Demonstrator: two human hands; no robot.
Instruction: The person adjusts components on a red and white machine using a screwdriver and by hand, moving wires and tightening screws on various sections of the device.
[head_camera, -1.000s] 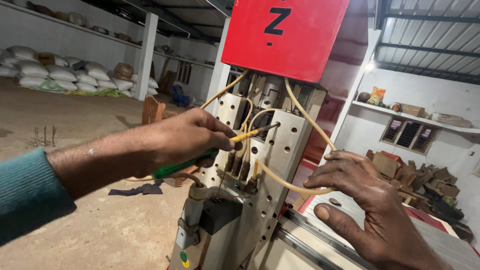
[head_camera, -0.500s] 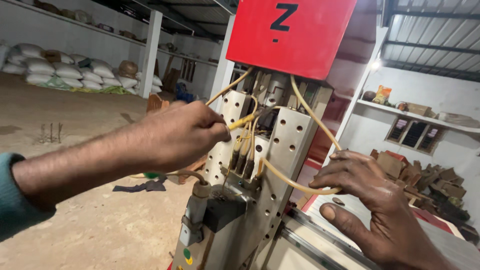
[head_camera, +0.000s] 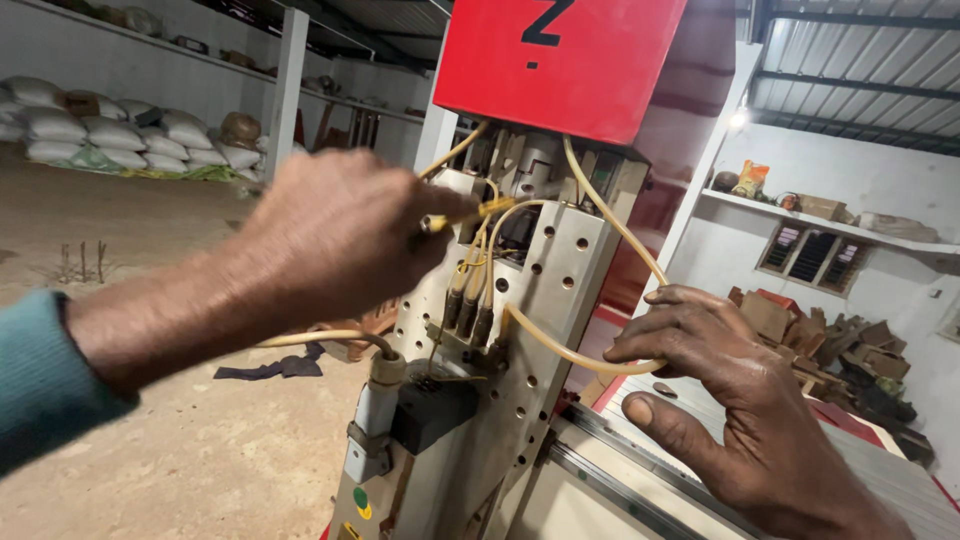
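1. The left hand (head_camera: 335, 235) is now sitting higher and closer to the perforated metal plate (head_camera: 560, 290) than a second ago; the green handle that was showing below the fist is no longer in view, and only the yellow tip of the screwdriver (head_camera: 465, 215) is sticking out past the knuckles.
2. That tip is pointing into the cluster of yellowish tubes (head_camera: 590, 200) and fittings just under the red cover (head_camera: 560, 60), so the tool is being worked deeper into the fittings rather than being drawn away, as far as can be judged.
3. The left hand is staying closed in a fist around the screwdriver, wrist level, forearm in a teal sleeve (head_camera: 35, 385) reaching in from the left.
4. The right hand (head_camera: 730, 400) is hardly shifting: it is keeping its fingers hooked over the lowest loop of tube (head_camera: 560, 350), thumb spread out below, palm hovering above the ribbed surface (head_camera: 880, 480) of the machine.
5. Whether the right fingers are actually pinching the loop or only resting on it cannot be told.
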